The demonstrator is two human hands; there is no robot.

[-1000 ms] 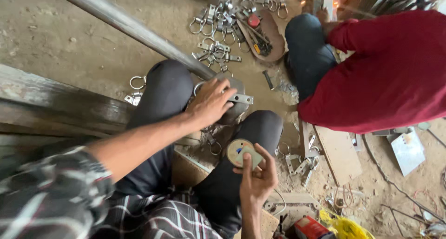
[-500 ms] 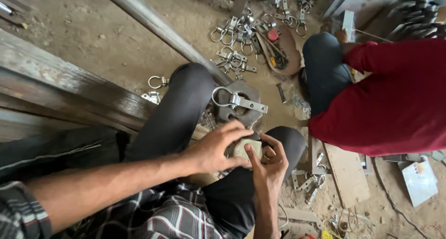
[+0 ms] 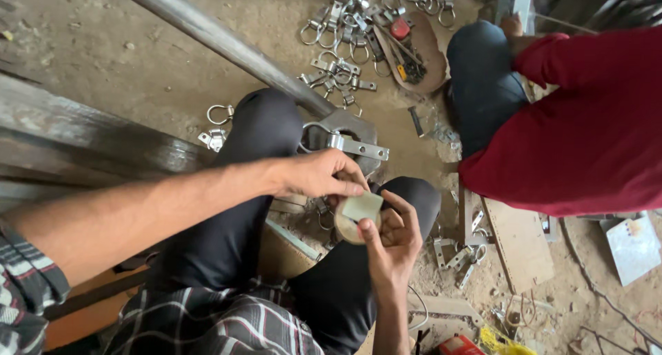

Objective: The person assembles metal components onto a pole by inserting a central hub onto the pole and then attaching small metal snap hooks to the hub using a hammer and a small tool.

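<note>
While the right hand [image 3: 389,241] cups the tape roll [image 3: 350,225], the left hand [image 3: 318,176] pinches its loose end [image 3: 363,205].
Best to pull that end straight away from the palm, gripping firmly.

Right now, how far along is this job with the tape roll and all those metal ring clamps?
Done: nothing clearly shows as finished. In hand: the right hand holds a roll of tape while the left hand pulls its free end. One ring clamp lies on a round metal plate between the knees. Left: a scatter of clamps on the dirt floor lies untouched, with a few more beside the right knee.
</note>
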